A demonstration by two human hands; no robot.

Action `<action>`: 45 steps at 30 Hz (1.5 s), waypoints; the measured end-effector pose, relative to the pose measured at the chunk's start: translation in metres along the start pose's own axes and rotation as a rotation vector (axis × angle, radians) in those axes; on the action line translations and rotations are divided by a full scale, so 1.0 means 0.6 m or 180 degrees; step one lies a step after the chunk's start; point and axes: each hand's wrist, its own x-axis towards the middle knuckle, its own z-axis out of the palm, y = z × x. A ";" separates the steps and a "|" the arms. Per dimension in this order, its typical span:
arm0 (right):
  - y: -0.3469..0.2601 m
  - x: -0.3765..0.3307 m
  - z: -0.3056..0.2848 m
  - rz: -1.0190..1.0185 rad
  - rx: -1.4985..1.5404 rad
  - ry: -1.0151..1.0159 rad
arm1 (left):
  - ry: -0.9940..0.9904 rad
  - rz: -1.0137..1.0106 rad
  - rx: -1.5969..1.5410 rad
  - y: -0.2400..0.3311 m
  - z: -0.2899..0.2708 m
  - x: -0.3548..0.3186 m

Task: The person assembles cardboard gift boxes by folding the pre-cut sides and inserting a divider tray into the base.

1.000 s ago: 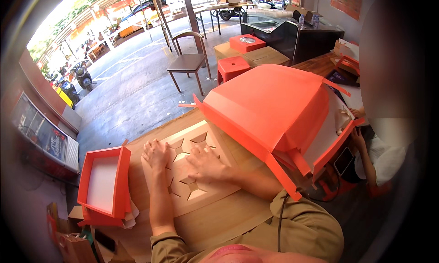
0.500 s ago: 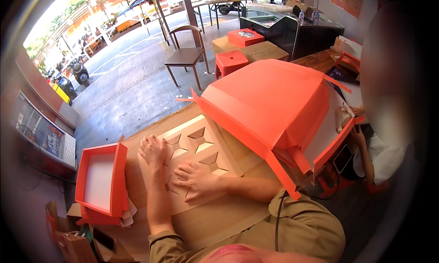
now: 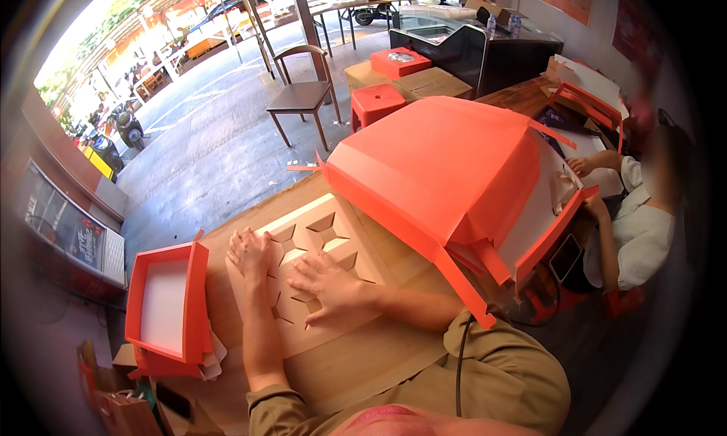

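A light tan cardboard insert (image 3: 362, 246) with several folded, bow-tie-like cut-outs lies flat on the wooden table. My left hand (image 3: 251, 253) rests at its left edge, palm down, fingers stretched away from me. Across the middle of the insert, my right hand (image 3: 326, 286) is spread with its fingers apart, covering some of the cut-outs. Neither hand grips anything. Left of the insert stands an open red box tray (image 3: 164, 307) with a white inside.
A stack of folded red box sheets (image 3: 447, 163) rises at the right. Beyond it, a co-worker's hand (image 3: 597, 162) touches a similar piece. A red stool (image 3: 376, 103) and a brown chair (image 3: 301, 96) stand past the wooden table (image 3: 333, 387). Brown cartons (image 3: 435, 85) sit behind.
My right hand has shifted slightly farther from me on the insert, its fingers spread. My left hand has barely moved. The co-worker leans back, showing more of their arms.
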 end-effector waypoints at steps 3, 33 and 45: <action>0.027 0.003 -0.019 0.0306 -0.0053 -0.0206 | 0.0001 -0.0052 -0.0108 -0.002 -0.002 0.000; 0.021 -0.012 -0.040 0.0390 0.0113 -0.0247 | 0.0666 0.0724 -0.0381 0.042 -0.087 0.014; 0.025 -0.026 -0.055 0.0341 0.0324 -0.0252 | 0.0137 0.0928 0.0350 0.089 -0.295 -0.114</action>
